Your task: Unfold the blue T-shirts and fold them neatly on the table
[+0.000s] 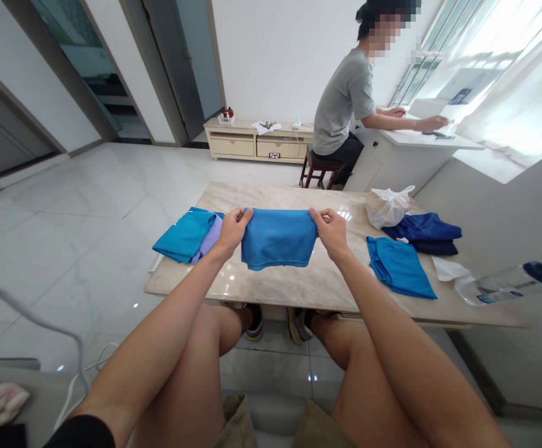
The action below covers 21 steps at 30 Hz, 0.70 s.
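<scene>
Stretched between my two hands is a blue folded cloth, perhaps a garment, held up over the marble-topped table. My left hand pinches its upper left corner between thumb and fingers. At the upper right corner, my right hand grips it the same way. The cloth's lower edge hangs loose, showing a hem. Left of my left hand lies a folded teal cloth, with a lilac cloth partly under it. To the right of my right hand rests another folded blue cloth.
A white plastic bag and dark blue folded clothes sit at the table's right end. Near the right edge is a clear bottle with a blue cap. Beyond the table, a person sits on a stool at a white desk.
</scene>
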Each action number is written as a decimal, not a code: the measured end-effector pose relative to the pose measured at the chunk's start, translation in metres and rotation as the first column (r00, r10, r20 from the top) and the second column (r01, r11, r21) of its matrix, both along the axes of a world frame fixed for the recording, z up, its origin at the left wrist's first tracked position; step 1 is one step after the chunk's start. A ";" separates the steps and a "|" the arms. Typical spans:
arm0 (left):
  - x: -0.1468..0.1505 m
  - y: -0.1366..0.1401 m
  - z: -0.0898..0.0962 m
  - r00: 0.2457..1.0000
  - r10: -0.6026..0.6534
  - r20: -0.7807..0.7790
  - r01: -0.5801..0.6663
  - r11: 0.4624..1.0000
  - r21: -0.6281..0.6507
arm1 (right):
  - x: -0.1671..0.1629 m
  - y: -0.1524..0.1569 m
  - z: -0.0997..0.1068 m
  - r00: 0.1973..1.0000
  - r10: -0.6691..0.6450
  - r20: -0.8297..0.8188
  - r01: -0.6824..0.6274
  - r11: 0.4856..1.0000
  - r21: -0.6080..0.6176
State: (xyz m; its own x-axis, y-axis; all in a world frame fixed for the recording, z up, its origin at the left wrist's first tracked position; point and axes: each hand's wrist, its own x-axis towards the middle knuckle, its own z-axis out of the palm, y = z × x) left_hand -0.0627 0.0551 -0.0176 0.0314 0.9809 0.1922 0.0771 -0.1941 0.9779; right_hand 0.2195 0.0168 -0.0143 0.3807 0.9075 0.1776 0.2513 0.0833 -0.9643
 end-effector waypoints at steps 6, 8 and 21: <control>-0.010 0.015 -0.052 0.920 0.016 -0.393 -0.117 0.965 -0.235 | 0.007 0.004 -0.035 0.990 0.010 0.144 0.046 0.922 -0.385; -0.017 0.017 -0.069 0.796 0.004 -0.605 -0.200 0.946 -0.257 | 0.014 0.004 -0.046 0.931 0.069 0.359 0.110 0.884 -0.453; -0.006 0.004 -0.100 0.730 -0.240 -0.641 -0.130 0.871 -0.474 | 0.000 -0.002 -0.078 0.683 0.540 0.492 -0.040 0.700 -0.713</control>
State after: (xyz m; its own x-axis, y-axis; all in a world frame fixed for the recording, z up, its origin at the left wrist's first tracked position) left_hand -0.0687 0.0594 -0.1181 0.0243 0.9292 -0.3688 0.7381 0.2321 0.6335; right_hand 0.2200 0.0149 -0.0920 0.0944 0.9236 -0.3716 0.8716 -0.2570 -0.4174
